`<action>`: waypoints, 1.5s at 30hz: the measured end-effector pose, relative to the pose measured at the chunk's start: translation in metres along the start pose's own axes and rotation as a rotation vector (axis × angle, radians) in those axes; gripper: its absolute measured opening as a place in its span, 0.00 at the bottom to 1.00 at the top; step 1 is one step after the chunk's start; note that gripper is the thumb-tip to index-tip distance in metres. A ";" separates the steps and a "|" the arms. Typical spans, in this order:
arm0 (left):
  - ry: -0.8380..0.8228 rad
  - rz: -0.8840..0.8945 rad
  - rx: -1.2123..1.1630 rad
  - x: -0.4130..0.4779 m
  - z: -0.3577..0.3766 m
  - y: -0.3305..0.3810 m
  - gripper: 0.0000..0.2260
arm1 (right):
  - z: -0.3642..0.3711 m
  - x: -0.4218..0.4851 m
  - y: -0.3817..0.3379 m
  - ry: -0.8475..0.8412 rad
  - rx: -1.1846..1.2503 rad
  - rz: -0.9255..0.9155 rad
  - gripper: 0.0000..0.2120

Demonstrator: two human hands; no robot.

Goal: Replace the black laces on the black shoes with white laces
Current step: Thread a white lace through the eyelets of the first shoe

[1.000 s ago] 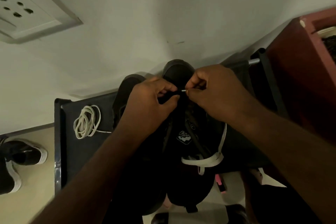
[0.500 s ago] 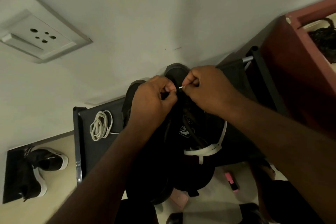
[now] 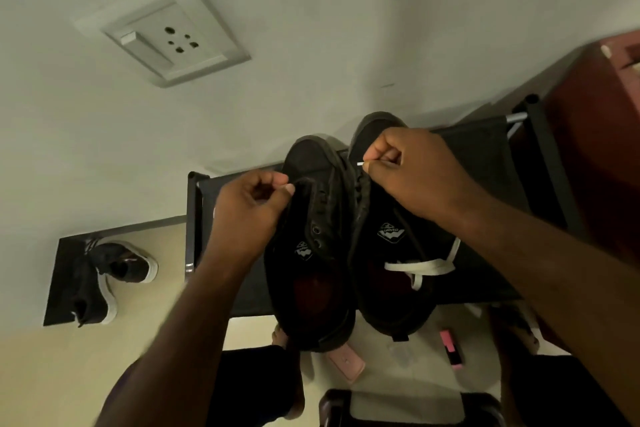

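R hand (image 3: 412,173) pinches white lace (image 3: 420,268) tip – L hand (image 3: 249,215) grips left shoe (image 3: 311,274) edge.

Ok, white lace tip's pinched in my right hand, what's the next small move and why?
Probably feed the lace tip into a front eyelet of the right-hand shoe: your right hand pinches it right there, and the white lace lies loose across that shoe's opening.
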State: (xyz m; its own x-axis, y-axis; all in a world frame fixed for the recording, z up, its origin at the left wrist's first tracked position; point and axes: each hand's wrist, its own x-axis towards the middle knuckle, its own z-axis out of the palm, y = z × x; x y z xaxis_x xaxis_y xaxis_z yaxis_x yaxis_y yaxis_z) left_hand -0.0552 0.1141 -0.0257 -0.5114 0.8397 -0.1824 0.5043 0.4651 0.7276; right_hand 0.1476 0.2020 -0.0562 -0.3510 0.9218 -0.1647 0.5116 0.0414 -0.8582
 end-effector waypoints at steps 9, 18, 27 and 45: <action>-0.137 0.382 0.226 -0.012 0.036 0.036 0.03 | -0.018 0.013 0.008 0.116 0.020 0.093 0.05; -0.174 0.203 0.309 0.001 0.079 0.052 0.10 | -0.024 0.013 0.013 0.010 -0.018 0.105 0.08; -0.163 0.286 0.313 0.023 0.086 0.044 0.05 | -0.029 0.012 0.015 -0.042 0.007 0.054 0.04; -0.234 0.338 0.134 0.032 0.089 0.039 0.03 | -0.024 0.007 0.015 0.012 -0.041 0.038 0.05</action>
State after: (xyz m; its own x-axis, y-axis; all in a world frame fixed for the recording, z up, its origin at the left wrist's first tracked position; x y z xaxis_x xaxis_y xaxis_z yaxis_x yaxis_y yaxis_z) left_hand 0.0103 0.1838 -0.0614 -0.1382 0.9848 -0.1048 0.7101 0.1723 0.6827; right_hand 0.1723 0.2183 -0.0586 -0.3208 0.9277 -0.1909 0.5561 0.0213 -0.8308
